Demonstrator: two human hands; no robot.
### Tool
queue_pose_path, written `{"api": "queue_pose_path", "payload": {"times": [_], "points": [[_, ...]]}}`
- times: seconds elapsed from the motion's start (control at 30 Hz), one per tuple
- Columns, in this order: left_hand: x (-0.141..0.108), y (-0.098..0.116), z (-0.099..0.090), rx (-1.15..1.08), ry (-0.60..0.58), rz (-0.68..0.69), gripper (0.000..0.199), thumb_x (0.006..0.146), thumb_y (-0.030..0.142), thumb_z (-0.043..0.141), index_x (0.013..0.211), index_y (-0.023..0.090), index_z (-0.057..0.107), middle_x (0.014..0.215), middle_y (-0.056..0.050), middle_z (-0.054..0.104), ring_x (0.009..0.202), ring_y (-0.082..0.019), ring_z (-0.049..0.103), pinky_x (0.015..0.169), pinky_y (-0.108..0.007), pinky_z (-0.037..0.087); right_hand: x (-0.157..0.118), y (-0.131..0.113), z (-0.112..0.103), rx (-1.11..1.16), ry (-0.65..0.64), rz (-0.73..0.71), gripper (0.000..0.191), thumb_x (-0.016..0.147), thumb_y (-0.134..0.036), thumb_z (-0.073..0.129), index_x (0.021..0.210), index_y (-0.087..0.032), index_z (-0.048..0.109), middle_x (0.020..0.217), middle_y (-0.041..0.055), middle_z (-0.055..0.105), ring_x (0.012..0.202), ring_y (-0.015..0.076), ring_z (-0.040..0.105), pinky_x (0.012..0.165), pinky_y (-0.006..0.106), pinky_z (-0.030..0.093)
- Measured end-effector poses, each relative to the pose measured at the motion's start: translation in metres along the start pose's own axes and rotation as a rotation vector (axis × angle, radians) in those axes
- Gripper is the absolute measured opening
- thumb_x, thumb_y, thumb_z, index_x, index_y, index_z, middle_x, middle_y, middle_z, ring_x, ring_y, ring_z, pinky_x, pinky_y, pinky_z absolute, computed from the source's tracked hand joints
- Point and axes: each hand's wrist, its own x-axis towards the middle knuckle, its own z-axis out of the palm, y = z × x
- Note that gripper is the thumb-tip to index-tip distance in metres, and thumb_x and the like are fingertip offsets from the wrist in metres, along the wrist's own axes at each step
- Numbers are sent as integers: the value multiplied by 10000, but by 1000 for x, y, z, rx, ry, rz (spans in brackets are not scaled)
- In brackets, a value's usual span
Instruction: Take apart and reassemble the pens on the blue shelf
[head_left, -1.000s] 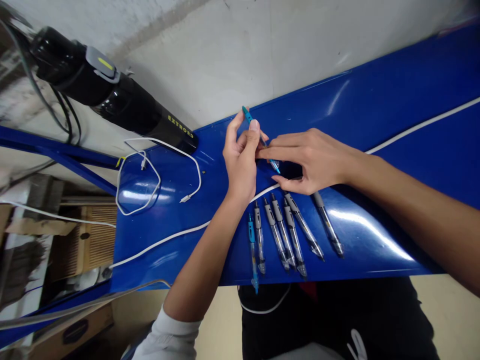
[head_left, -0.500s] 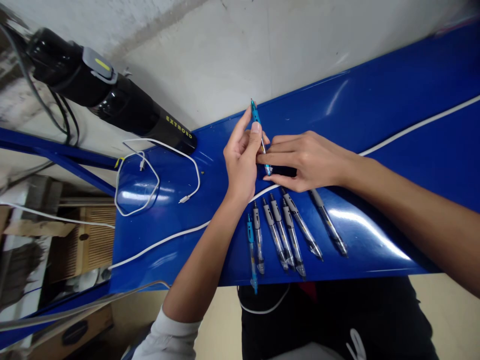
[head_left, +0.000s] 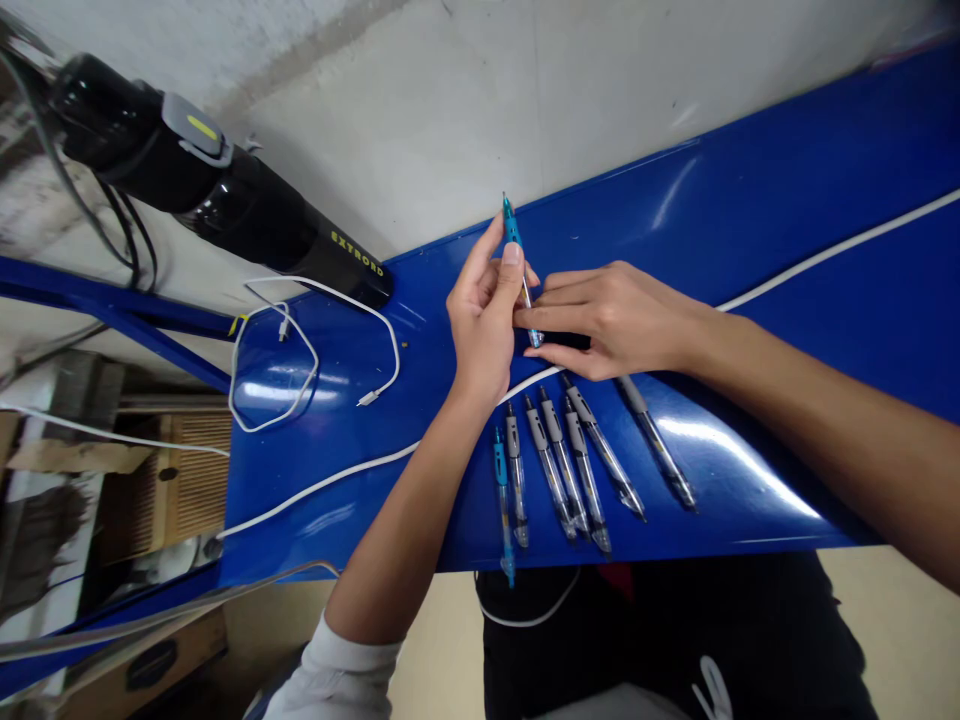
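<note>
My left hand [head_left: 484,310] is closed around a blue-gripped clear ballpoint pen [head_left: 513,228], its thumb and fingers on the pen's upper part. The pen stands tilted with its point up toward the wall. At its lower end, my right hand [head_left: 607,315] has the index finger along the barrel and the thumb against the end. Below my hands lie several grey-gripped clear pens [head_left: 553,460] in an uneven row, with another grey-gripped pen [head_left: 660,448] apart to the right. A second blue-gripped pen [head_left: 503,505] lies at the row's left, its lower end over the table edge.
The blue table [head_left: 750,230] meets a pale wall [head_left: 600,90]. A white cable [head_left: 322,485] crosses the table under my hands. At left lie a coiled white charging cable [head_left: 315,365] and a tall black bottle [head_left: 247,200]. A wooden crate [head_left: 202,470] sits beyond the left edge.
My right thumb has shifted slightly upward against the pen's lower end, and the pen's point shows a little farther at the top. My left hand and the row of pens stay put.
</note>
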Motion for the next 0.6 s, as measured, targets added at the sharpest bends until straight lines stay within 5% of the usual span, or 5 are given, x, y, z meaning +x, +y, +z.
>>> {"api": "queue_pose_path", "payload": {"times": [0.27,0.6], "points": [[-1,0,1,-21,0,29,522,953,516,778,1452,408,671,1039,-38,754,1078,-235,742,909,-331,591,-1,-1,0,3,24,16,471,1066,-524,549,1386,-201,671,1123,94,773,971,245,690,703,318,466],[-4,4,3,-13,2,44,620,955,479,796,1536,442,581,1059,-28,780,1097,-228,745,948,-325,579,-1,-1,0,-81,50,78,382,1049,-370,509,1333,-197,697,1029,82,780,875,222,704,678,308,426]]}}
